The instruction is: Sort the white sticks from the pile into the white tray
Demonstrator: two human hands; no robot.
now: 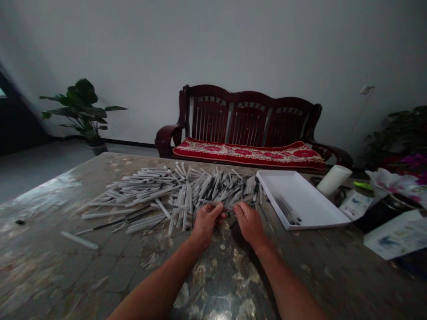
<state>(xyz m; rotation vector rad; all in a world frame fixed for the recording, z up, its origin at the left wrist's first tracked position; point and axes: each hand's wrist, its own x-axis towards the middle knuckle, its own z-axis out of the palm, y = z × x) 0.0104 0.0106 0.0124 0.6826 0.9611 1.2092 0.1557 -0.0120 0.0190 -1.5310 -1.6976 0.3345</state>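
Head view, left hand point(206, 220): at center of the frame, thumb and fingers pinched on a slender, pale, stick-shaped piece point(207, 202).
Slender piece: located at the fingertips of the left hand, extending past them toward the upper left; its right part runs toward the gap between the hands, where detail is too small to resolve.
Right hand point(247, 220): just right of center, fingers curled, thumb and forefinger near the gap; whether they grip the piece cannot be told.
Pile of slender, translucent white tubes and dark sticks point(182, 186): center and left-center, directly beyond both hands, spread in many directions on the table.
Single translucent white tube point(79, 240): lower left, apart from the pile, well left of the left hand.
Shallow, white, rectangular tray point(316, 202): right of center, beside the pile and to the right of the right hand.
Thin dark sticks point(288, 211): grouped roughly parallel inside the tray, toward its left side.
White cylindrical roll point(334, 180): right, tilted, beside the tray's far right edge.
Table with grey-brown patterned top point(123, 275): lower frame, under all items above.
Dark red wooden bench point(248, 97): upper center, behind the table, with a red floral seat cover point(250, 153).
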